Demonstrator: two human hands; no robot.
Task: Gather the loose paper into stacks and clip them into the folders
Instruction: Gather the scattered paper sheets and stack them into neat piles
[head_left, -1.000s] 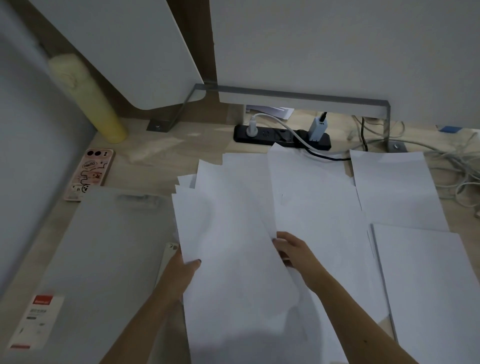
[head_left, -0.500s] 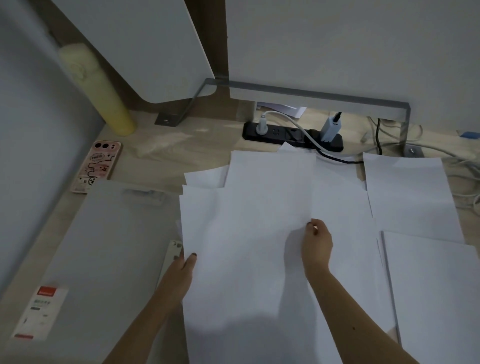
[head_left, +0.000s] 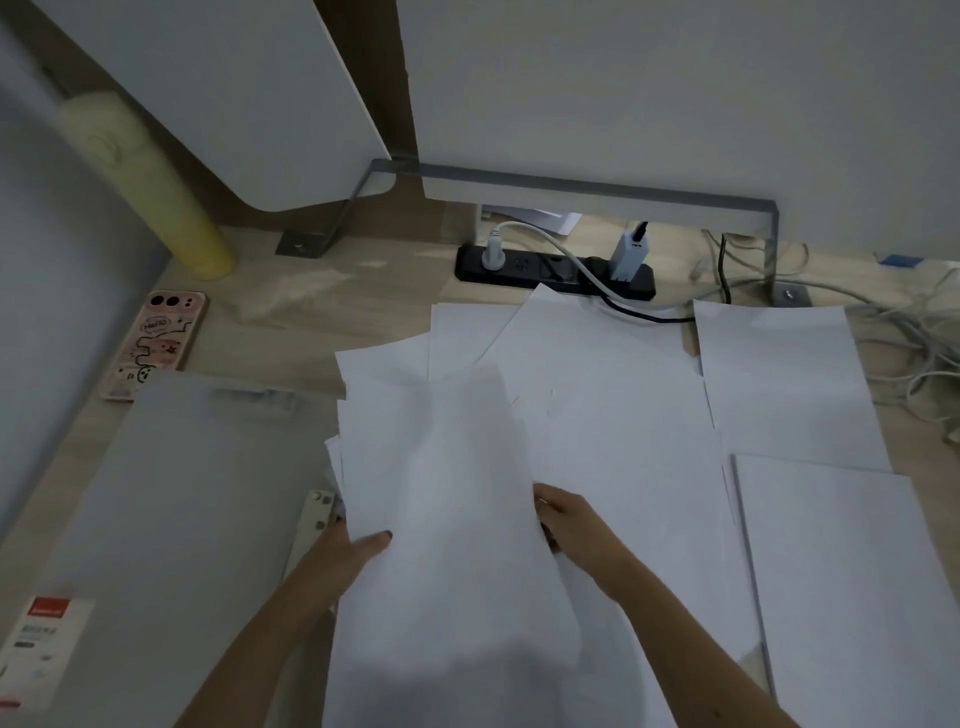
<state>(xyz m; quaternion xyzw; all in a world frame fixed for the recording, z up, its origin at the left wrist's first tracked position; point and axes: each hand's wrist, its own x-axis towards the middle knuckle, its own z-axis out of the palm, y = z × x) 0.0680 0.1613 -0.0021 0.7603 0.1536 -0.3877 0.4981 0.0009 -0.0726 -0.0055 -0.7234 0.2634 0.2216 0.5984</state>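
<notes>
White sheet (head_left: 467, 467) pinched in the right hand (head_left: 566, 519) has come back onto the sheaf (head_left: 374, 441) that the left hand (head_left: 348, 548) grips, so the stack grows.

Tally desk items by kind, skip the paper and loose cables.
Phone: 1
Yellow cylinder: 1
Power strip: 1
Plugs in the strip: 2
Grey folder plainly in view: 1
Total: 6
</notes>
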